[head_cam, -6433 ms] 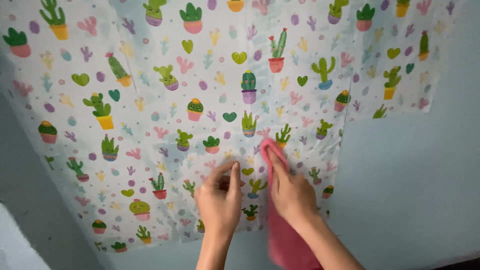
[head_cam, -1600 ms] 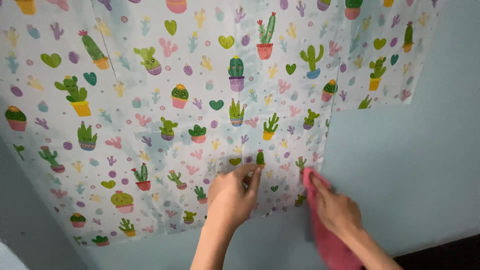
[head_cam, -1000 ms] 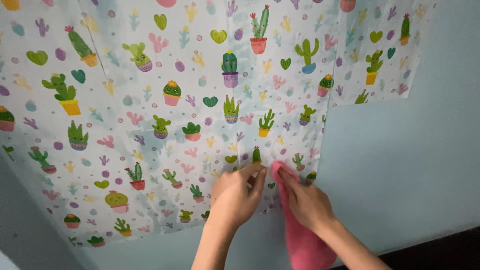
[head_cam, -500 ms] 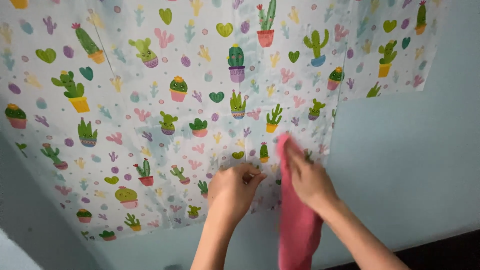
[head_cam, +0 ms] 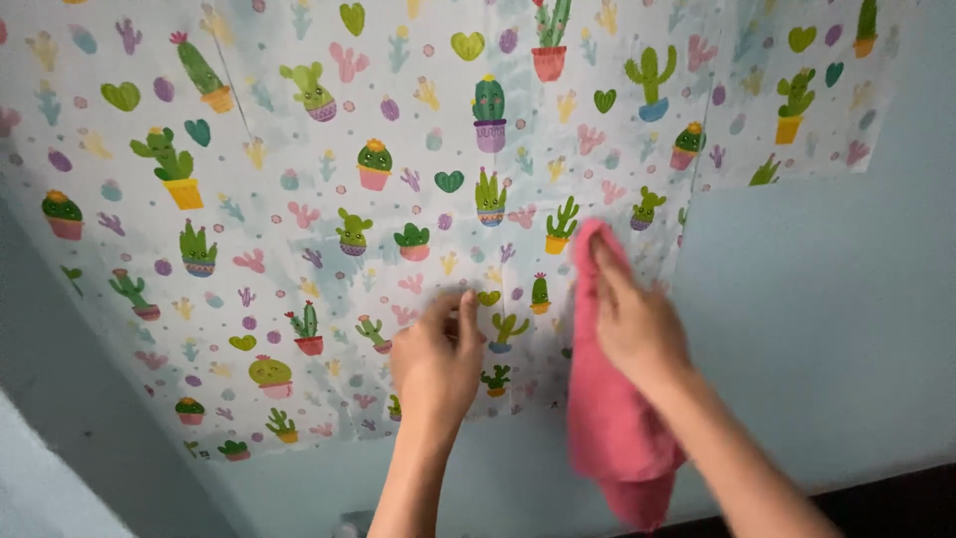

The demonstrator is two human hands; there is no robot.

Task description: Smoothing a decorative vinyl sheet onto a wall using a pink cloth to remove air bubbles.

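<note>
Your right hand (head_cam: 637, 324) lies flat w/ fingers extended, pressing a pink cloth (head_cam: 612, 418) against the cactus-print sheet (head_cam: 329, 199); the cloth's top end sits under your fingertips, the rest hangs down below your wrist. Your left hand (head_cam: 438, 359) is just beside it, fingers loosely curled, tips touching the sheet, gripping nothing. The sheet covers the pale blue wall (head_cam: 836, 319) from upper left to approx. centre; both hands rest near its lower right part. Bare wall shows to the right & below. Printed pots hold cacti — pattern only.
</note>
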